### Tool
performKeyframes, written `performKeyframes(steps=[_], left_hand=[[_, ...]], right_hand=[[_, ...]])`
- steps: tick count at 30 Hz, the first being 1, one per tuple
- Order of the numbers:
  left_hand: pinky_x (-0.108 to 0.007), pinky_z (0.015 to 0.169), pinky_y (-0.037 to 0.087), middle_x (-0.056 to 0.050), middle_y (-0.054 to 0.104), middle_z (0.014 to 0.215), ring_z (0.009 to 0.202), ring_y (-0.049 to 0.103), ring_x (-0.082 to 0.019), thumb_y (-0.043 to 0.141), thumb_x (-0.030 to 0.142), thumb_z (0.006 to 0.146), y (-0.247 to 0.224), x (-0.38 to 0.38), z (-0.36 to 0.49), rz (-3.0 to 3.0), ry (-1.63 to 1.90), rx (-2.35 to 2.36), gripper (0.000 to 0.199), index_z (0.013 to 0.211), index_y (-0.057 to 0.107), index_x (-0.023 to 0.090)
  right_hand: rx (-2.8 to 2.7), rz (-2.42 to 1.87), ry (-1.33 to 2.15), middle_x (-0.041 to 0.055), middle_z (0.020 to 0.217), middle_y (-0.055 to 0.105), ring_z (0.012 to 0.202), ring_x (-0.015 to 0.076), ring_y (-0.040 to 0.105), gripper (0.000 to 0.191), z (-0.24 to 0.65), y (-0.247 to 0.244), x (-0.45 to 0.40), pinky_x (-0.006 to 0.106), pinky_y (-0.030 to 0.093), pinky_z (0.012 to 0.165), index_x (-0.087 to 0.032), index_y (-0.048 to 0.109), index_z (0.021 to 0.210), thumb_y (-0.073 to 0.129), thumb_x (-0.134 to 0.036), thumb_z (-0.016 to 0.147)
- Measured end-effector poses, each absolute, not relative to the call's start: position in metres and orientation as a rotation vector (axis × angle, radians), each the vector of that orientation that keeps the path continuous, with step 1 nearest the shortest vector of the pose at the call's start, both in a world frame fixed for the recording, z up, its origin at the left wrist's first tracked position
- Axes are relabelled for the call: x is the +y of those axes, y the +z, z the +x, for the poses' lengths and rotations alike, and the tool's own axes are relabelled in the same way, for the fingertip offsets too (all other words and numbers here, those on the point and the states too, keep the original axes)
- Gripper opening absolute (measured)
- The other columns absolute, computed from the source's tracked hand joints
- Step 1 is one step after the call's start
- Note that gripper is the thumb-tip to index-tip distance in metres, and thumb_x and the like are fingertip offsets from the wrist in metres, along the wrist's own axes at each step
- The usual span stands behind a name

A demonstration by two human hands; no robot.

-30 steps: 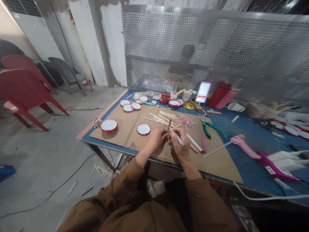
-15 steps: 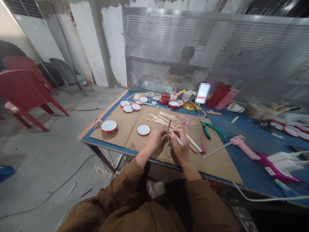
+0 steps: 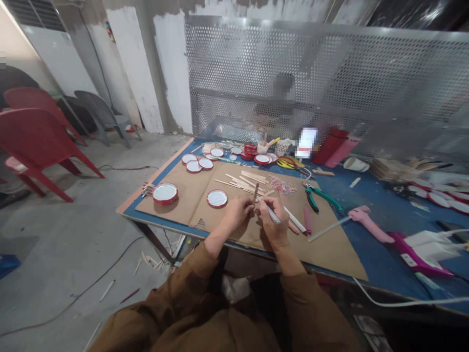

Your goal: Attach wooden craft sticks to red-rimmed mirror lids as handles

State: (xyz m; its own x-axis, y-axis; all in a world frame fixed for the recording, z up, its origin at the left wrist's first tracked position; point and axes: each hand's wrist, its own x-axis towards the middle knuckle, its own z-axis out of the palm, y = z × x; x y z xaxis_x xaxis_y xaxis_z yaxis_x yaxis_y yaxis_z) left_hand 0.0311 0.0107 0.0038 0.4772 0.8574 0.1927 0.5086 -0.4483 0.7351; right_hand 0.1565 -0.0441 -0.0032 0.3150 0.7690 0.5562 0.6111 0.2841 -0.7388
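Observation:
My left hand [image 3: 240, 212] is closed on a thin brown stick [image 3: 256, 190] that points up and away from me. A white pen [image 3: 273, 215] is pinched in my right hand [image 3: 276, 230], its tip beside the stick; whether they touch I cannot tell. Both hands are over the brown cardboard [image 3: 330, 249]. Left of them lies a round red-rimmed lid [image 3: 217, 198], and farther left stands a thicker stack of such lids [image 3: 165, 193]. Just beyond my hands are loose wooden sticks [image 3: 234, 183] and tangled coloured threads [image 3: 283, 185].
Green-handled pliers [image 3: 326, 195], a pink glue gun [image 3: 372, 222] and a magenta power strip [image 3: 410, 254] with plugs lie to the right. More lids [image 3: 194, 166] are at the back. A perforated metal panel [image 3: 234, 63] closes the far edge. A white cable [image 3: 395, 302] crosses the front right.
Almost nothing differs. The brown stick leans slightly more to the right at its lower end, and the view has shifted a little.

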Motion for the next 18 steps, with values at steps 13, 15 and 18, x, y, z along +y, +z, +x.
performKeyframes(steps=[13,15,18], left_hand=[[-0.024,0.070,0.042,-0.003,0.065,0.076,0.076,0.055,-0.016,0.053,0.018,0.080,-0.0038,0.0135,0.0335,2.146,0.791,1.169,0.015,0.075,0.066,0.016],[-0.024,0.070,0.042,-0.003,0.065,0.077,0.075,0.055,-0.016,0.053,0.018,0.080,-0.0054,0.0137,0.0337,2.146,0.797,1.165,0.014,0.076,0.066,0.016],[-0.025,0.071,0.042,-0.003,0.066,0.078,0.076,0.055,-0.017,0.053,0.019,0.080,-0.0055,0.0136,0.0340,2.150,0.789,1.180,0.014,0.077,0.066,0.017]], right_hand=[[-1.421,-1.397,0.128,0.0009,0.069,0.062,0.064,0.0168,0.060,0.016,0.1555,-0.0009,-0.0452,0.029,0.048,0.060,-0.021,0.056,0.082,0.049,-0.035,0.086],[-1.430,-1.405,0.114,0.0009,0.069,0.063,0.064,0.0167,0.060,0.016,0.1553,-0.0006,-0.0456,0.029,0.047,0.060,-0.021,0.056,0.081,0.049,-0.035,0.086],[-1.432,-1.400,0.119,0.0007,0.069,0.063,0.064,0.0165,0.060,0.017,0.1551,-0.0006,-0.0461,0.028,0.047,0.059,-0.021,0.056,0.081,0.049,-0.035,0.087]])
